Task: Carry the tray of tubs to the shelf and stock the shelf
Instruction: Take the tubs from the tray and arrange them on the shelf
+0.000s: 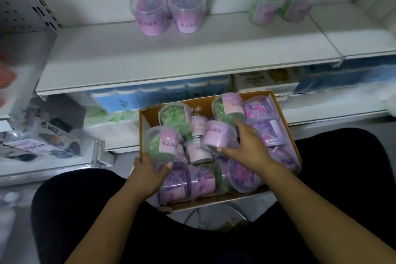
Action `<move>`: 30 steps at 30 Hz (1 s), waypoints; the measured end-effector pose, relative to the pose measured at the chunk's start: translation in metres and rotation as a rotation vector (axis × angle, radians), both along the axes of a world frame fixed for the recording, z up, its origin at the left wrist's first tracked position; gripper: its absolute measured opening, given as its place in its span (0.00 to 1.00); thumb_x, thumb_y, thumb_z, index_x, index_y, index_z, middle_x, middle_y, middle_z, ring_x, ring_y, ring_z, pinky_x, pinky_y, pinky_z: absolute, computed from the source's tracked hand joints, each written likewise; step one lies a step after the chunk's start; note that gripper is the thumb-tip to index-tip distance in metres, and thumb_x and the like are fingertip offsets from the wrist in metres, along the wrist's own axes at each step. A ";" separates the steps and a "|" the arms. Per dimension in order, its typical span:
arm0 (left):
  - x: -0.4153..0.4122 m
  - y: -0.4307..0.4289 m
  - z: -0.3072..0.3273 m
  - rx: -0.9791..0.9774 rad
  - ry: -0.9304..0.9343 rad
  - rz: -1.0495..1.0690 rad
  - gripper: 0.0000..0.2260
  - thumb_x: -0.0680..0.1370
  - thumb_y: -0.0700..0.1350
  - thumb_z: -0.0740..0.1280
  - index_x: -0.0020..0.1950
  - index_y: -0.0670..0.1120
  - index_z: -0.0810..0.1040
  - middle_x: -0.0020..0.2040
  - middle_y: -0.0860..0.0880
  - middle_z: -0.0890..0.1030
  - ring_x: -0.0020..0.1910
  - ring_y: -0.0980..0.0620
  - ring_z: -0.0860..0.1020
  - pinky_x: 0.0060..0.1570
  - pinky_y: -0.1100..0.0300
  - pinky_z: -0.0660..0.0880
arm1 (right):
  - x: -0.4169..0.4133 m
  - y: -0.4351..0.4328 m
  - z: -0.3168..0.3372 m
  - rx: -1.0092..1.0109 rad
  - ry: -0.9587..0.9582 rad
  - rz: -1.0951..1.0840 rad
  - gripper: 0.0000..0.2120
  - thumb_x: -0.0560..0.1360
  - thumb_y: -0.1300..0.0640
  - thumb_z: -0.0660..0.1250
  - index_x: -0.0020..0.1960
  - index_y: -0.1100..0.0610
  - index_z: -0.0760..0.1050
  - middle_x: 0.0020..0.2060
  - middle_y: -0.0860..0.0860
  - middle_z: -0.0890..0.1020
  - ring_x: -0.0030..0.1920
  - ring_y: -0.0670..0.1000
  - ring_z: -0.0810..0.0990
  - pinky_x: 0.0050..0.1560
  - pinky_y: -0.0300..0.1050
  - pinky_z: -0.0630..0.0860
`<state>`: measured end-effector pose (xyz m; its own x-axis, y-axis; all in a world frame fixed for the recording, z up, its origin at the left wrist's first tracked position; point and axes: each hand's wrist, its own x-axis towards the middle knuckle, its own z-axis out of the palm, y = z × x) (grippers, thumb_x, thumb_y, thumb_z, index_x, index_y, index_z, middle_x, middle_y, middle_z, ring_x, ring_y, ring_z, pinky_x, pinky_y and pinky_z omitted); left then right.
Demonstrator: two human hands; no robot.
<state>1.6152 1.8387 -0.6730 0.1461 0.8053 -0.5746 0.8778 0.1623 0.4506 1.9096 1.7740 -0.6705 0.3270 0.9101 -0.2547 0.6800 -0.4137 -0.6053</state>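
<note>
The brown cardboard tray (203, 106) lay just below the white metal shelf board (171, 58), so the carrying seemed done. Beyond the tray, only four clear plastic tubs stood on the board: two purple tubs (150, 13) and two green tubs (265, 6). The tray was nearly full, so most of the stocking remained. At its left edge the left hand (147, 174) gripped a green-filled tub (162, 142); at its middle the right hand (246, 146) gripped a lilac-labelled tub (218, 134).

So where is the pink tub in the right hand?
Head view: the pink tub lies atop other tubs in the middle of the cardboard tray, right of the green tub the left hand grips.
</note>
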 end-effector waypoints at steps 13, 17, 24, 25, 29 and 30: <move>0.021 -0.001 0.022 0.224 0.089 0.010 0.35 0.77 0.60 0.68 0.76 0.41 0.62 0.77 0.35 0.60 0.75 0.37 0.62 0.71 0.45 0.65 | -0.002 0.013 -0.004 0.018 0.091 -0.019 0.42 0.61 0.45 0.81 0.70 0.52 0.68 0.64 0.52 0.75 0.63 0.54 0.74 0.61 0.50 0.74; 0.034 -0.013 0.060 0.419 -0.147 0.166 0.31 0.76 0.59 0.69 0.75 0.49 0.66 0.71 0.48 0.73 0.66 0.47 0.74 0.62 0.50 0.74 | 0.003 0.010 0.027 0.031 0.305 0.058 0.45 0.61 0.48 0.83 0.73 0.48 0.67 0.67 0.45 0.74 0.65 0.47 0.73 0.65 0.47 0.73; 0.060 -0.022 0.093 -0.349 -0.780 0.409 0.36 0.67 0.66 0.75 0.69 0.49 0.74 0.60 0.44 0.84 0.57 0.43 0.83 0.60 0.39 0.77 | 0.006 -0.008 0.072 -0.025 0.685 0.324 0.45 0.61 0.56 0.84 0.70 0.37 0.66 0.64 0.29 0.72 0.67 0.32 0.70 0.67 0.31 0.68; 0.066 -0.022 0.095 -0.377 -0.800 0.404 0.32 0.69 0.63 0.75 0.69 0.50 0.74 0.59 0.44 0.84 0.57 0.42 0.83 0.60 0.38 0.77 | 0.007 -0.010 0.074 -0.027 0.709 0.333 0.44 0.61 0.58 0.84 0.69 0.37 0.66 0.64 0.29 0.71 0.67 0.32 0.70 0.66 0.30 0.68; 0.087 -0.024 0.095 -0.272 -0.821 0.477 0.28 0.69 0.58 0.76 0.65 0.49 0.78 0.56 0.44 0.85 0.54 0.42 0.84 0.52 0.40 0.81 | 0.017 -0.011 0.077 -0.039 0.805 0.338 0.46 0.64 0.55 0.82 0.76 0.41 0.63 0.71 0.35 0.70 0.69 0.36 0.70 0.68 0.36 0.69; 0.091 -0.024 0.095 -0.243 -0.839 0.513 0.29 0.68 0.59 0.77 0.65 0.49 0.78 0.57 0.44 0.85 0.53 0.42 0.85 0.50 0.41 0.82 | 0.020 -0.011 0.078 -0.033 0.807 0.321 0.47 0.65 0.52 0.82 0.76 0.39 0.61 0.72 0.36 0.69 0.69 0.38 0.71 0.68 0.39 0.70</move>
